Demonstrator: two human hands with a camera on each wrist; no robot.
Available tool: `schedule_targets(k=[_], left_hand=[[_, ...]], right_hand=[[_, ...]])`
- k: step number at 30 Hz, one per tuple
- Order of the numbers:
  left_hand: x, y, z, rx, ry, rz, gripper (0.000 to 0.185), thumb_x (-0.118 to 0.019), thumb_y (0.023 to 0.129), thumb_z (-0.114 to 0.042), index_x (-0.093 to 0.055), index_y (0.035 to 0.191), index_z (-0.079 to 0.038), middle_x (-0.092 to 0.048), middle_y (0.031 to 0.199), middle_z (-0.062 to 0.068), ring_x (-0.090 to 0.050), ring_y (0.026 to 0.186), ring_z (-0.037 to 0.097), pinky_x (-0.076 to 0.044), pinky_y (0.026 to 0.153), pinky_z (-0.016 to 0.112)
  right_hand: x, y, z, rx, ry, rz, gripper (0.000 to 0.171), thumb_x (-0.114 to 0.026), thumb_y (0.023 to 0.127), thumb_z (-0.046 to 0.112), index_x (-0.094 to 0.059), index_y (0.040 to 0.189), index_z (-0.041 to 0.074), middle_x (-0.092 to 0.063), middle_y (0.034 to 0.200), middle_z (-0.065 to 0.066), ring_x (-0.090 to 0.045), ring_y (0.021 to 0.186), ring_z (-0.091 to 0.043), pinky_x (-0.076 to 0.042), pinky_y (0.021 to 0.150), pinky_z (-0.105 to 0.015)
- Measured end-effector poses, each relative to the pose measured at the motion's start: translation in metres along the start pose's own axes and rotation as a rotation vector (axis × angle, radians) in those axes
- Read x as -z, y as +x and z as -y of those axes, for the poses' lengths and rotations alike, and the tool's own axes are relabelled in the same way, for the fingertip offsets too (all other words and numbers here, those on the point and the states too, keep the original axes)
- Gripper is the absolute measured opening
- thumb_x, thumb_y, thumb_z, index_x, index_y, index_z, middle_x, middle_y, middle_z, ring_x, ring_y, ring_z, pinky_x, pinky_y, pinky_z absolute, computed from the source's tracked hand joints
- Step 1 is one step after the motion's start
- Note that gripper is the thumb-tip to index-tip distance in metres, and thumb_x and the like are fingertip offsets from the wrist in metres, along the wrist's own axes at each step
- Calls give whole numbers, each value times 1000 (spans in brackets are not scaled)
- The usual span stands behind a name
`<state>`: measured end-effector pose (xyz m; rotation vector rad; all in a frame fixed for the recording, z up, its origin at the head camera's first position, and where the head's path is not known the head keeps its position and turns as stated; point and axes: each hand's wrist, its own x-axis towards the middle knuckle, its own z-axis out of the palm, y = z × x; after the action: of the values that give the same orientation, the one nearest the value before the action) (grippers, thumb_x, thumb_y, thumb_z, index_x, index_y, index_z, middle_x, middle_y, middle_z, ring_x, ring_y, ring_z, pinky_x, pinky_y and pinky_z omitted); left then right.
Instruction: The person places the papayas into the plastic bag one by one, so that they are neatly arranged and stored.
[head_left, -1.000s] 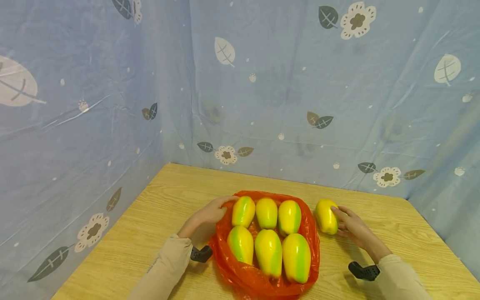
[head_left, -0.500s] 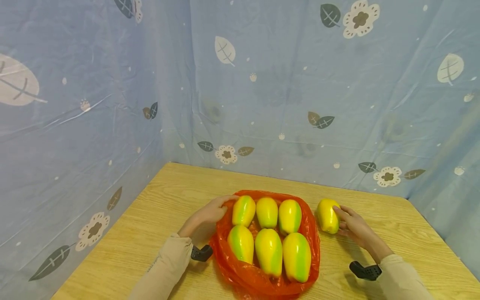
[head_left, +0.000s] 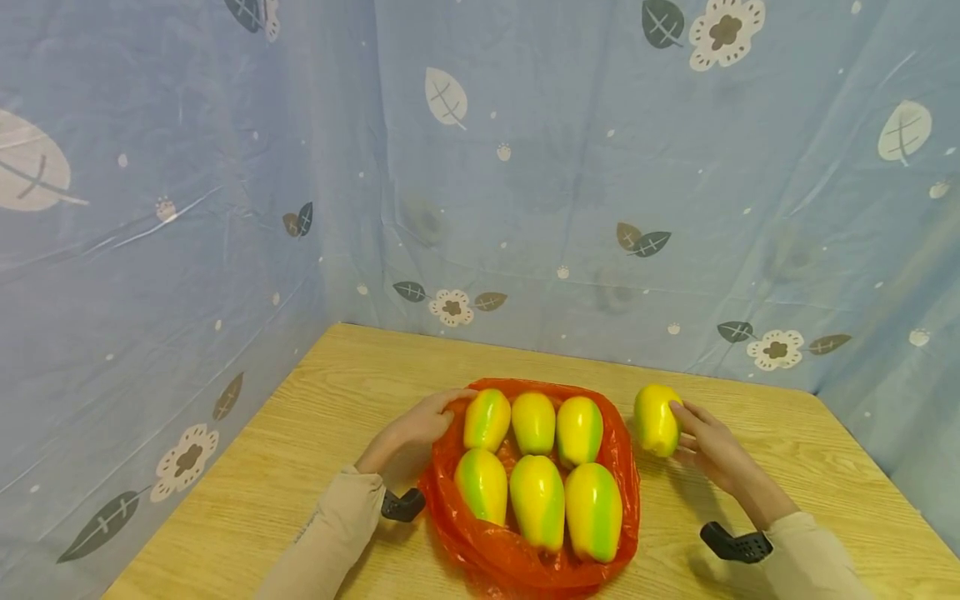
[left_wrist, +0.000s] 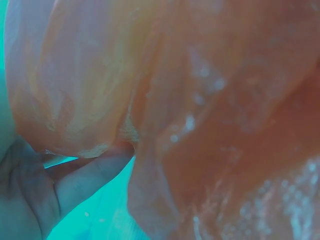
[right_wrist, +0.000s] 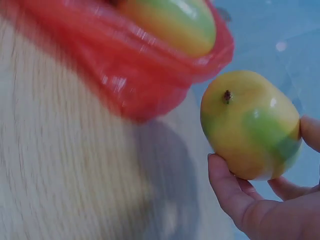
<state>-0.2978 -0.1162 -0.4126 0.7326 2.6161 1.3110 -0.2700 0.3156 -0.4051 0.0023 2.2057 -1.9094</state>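
A red plastic bag (head_left: 626, 533) sits on the wooden table, its mouth spread wide. Inside lie several yellow-green mangoes (head_left: 536, 502) in two rows. My left hand (head_left: 411, 429) holds the bag's far left rim. In the left wrist view, a finger (left_wrist: 92, 180) presses into the reddish film, which hides the other fingertips. To the right of the bag, my right hand (head_left: 712, 450) grips another mango (head_left: 656, 419) between thumb and fingers. The right wrist view shows this mango (right_wrist: 250, 127) raised over the table, its dark stem end facing the camera.
The wooden table (head_left: 360, 362) reaches back to a blue patterned curtain (head_left: 525, 208), which also closes off the left and right sides. A black strap mount (head_left: 735, 543) is on the right wrist, and another black mount (head_left: 402, 506) on the left.
My right hand has raised the mango slightly and shifted it a little to the right. My left hand stays at the bag's rim, and the mangoes in the bag lie as before.
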Motion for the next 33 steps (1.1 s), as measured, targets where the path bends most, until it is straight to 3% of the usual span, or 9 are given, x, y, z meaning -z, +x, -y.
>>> schedule_targets(k=[6,14,24,33], left_hand=[[1,0,-1,0,-12,3,50,-37,90,6,-50,136,-5,-43,142,19,-36,132,37,-28,108,52],[0,0,1,0,-3,6,50,-38,90,6,-51,136,-6,-43,142,19,-36,132,37,-28,108,52],[0,-1,-1,7,-31,13,49,-37,90,6,-50,136,-4,-43,142,19,-36,132,37,-28,108,51],[0,-1,0,-28,-8,-3,51,-37,88,8,-51,136,-4,-43,141,21,-36,132,38,-28,108,52]], right_hand=[[-10,-6,11,33,25,34,79,-34,102,40,12,146,-8,-11,146,-32,-54,98,-6,-51,88,-34],[-25,-13,20,45,45,55,78,-35,103,38,10,147,-7,-16,145,-28,-56,100,-7,-50,89,-32],[-41,-17,32,74,105,105,78,-39,102,35,8,147,-8,-43,122,-7,-60,98,-11,-52,86,-31],[-63,-21,39,23,83,103,76,-41,102,37,2,149,-4,-29,141,-26,-58,104,-15,-50,91,-32]])
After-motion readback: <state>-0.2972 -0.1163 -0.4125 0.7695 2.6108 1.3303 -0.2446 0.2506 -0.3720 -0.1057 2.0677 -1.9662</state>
